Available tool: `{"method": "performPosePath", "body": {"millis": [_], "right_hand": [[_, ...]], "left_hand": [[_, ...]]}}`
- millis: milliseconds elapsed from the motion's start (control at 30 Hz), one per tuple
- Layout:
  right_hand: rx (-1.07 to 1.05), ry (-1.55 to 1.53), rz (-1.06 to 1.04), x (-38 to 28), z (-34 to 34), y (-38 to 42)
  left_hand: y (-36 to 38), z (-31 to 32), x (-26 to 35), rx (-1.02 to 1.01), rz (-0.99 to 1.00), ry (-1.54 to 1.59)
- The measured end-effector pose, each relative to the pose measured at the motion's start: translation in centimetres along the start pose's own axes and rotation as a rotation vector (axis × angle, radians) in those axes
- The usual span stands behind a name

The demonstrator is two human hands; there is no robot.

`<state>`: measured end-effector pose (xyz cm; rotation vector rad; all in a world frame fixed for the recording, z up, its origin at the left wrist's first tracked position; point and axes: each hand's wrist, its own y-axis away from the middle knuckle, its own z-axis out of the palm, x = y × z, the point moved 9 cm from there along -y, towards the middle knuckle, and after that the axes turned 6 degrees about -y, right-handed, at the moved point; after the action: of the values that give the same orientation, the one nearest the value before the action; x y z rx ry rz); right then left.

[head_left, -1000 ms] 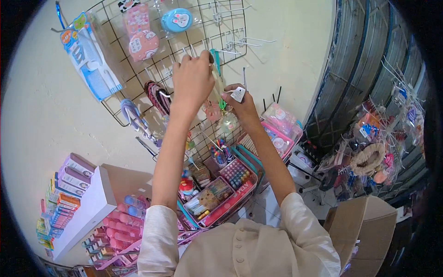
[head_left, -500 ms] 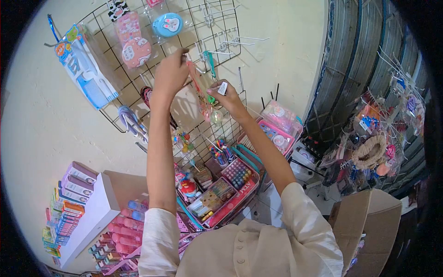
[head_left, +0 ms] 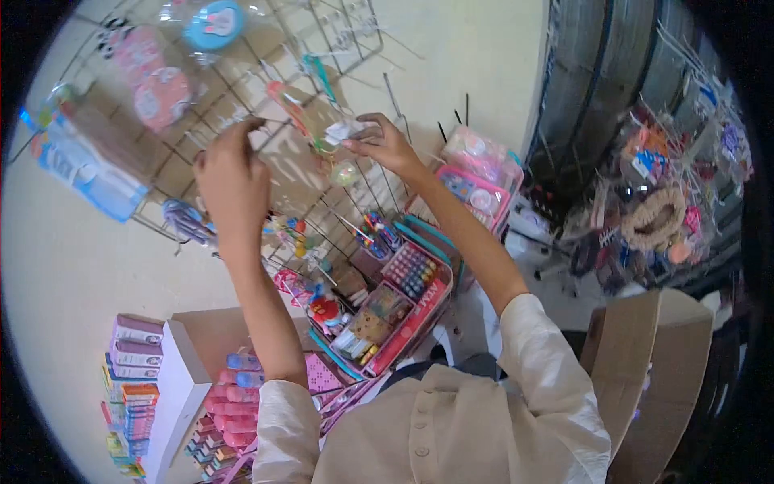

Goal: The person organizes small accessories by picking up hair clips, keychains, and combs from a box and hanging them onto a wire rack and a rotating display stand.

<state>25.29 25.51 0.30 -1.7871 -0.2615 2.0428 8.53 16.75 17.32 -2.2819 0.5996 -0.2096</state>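
Observation:
My right hand pinches a small white tag between thumb and fingers, in front of the wire grid rack. Just left of the tag hang a coral-pink strap and a green strap, with a pale round trinket below. My left hand is raised at the grid, index finger and thumb apart with nothing seen between them; its other fingers are hidden behind the palm. Close to its left hangs a pink pouch in clear wrap.
A blue round pouch and a blue comb set hang on the rack. Below stands a bin of pens and small goods. A white shelf with boxes is at lower left, a cardboard box at right.
My left hand has moved left and down, away from the coral-pink strap. My right hand still pinches the white tag, and the view has shifted so the rack sits further left.

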Motion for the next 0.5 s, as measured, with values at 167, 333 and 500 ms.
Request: {"method": "performPosePath", "body": {"millis": [167, 333, 500], "right_hand": [[-0.012, -0.002, 0.072, 2.0, -6.7, 6.7], [0.156, 0.04, 0.373, 7.3, -17.5, 18.3], [0.426, -0.034, 0.76, 16.5, -24.7, 36.0]], "left_hand": [[4.4, -3.5, 2.2, 0.603, -0.105, 0.244], [17.3, 0.9, 4.6, 0.984, 0.115, 0.953], [22.6, 15.6, 19.8, -0.072, -0.128, 1.36]]}}
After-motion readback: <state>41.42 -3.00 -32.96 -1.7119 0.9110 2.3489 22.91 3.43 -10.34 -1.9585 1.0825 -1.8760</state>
